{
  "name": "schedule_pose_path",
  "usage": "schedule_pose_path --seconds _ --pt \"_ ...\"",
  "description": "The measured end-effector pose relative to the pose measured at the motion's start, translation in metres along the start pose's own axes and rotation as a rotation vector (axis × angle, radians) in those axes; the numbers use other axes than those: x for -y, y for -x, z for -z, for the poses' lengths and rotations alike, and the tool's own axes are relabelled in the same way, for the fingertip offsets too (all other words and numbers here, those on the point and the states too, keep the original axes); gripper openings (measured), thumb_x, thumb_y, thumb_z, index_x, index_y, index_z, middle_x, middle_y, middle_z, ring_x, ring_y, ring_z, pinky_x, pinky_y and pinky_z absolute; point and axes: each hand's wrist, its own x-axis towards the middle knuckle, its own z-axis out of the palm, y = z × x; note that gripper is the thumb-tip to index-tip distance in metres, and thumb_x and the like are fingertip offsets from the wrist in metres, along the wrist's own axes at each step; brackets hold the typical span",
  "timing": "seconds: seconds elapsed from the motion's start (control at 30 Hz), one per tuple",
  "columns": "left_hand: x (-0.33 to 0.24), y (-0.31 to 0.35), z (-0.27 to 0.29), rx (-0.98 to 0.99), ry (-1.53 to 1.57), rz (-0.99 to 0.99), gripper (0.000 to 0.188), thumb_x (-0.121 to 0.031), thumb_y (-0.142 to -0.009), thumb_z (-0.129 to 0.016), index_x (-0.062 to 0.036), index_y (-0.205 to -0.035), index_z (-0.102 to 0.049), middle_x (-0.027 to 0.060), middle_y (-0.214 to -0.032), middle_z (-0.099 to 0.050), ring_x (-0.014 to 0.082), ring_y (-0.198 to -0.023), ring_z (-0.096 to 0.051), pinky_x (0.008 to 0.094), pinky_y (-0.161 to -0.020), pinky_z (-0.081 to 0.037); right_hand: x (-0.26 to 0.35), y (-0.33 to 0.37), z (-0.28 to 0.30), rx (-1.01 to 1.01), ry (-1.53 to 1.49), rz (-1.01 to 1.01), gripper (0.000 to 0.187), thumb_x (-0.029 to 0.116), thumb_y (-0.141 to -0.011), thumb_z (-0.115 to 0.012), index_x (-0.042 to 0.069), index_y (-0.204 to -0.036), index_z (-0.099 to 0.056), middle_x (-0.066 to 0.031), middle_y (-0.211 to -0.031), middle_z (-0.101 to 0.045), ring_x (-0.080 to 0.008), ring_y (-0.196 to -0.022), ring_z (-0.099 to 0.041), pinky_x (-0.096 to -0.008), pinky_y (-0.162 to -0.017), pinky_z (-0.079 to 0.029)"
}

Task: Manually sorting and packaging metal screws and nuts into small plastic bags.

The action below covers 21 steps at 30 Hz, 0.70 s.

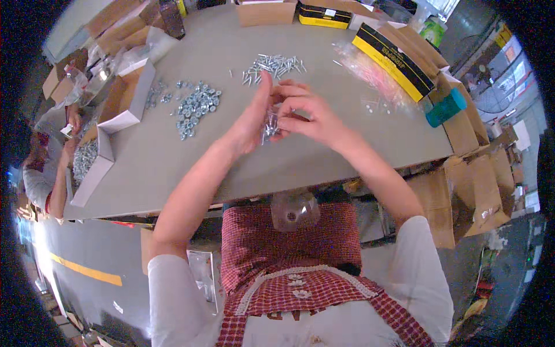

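A small clear plastic bag (269,128) with silvery hardware inside is between my two hands, above the near middle of the table. My left hand (252,120) holds it from the left, thumb pointing up. From the other side my right hand (309,113) pinches at the bag with curled fingers, which partly hide it. Just beyond my hands lies a loose pile of silvery screw-like pieces (277,65). To the left is a heap of round-headed metal fasteners (198,109), with several strays beside it.
Pinkish clear bags (378,78) lie at right beside a black-and-yellow box (393,61) and a teal cylinder (446,108). Open cartons (128,95) line the left edge, one full of hardware (85,157). Another person's arm (59,182) is there. Clear plastic (295,211) rests at my lap.
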Motion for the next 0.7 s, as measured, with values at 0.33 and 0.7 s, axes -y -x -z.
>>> schedule_pose_path --seconds 0.33,0.7 --pt "0.006 -0.006 0.029 -0.144 -0.17 0.005 0.038 -0.012 -0.085 -0.069 0.0033 -0.118 -0.06 0.0104 -0.103 -0.069 0.0195 -0.093 -0.067 0.0335 -0.087 -0.053 -0.029 0.011 0.006 -0.267 -0.676 -0.588 0.016 0.014 -0.089 -0.07 0.003 -0.1 -0.07 -0.0064 -0.112 -0.069 -0.0119 -0.099 -0.062 -0.027 -0.088 -0.049" --pt "0.02 -0.011 0.017 -0.241 -0.099 -0.097 0.022 -0.007 -0.078 -0.063 -0.0008 -0.099 -0.06 0.0064 -0.084 -0.064 0.0161 -0.075 -0.061 0.0282 -0.072 -0.049 -0.029 0.015 0.003 -0.19 -0.644 -0.55 0.019 0.017 -0.089 -0.071 0.004 -0.103 -0.069 -0.0028 -0.092 -0.069 -0.0119 -0.084 -0.064 -0.0265 -0.076 -0.052"
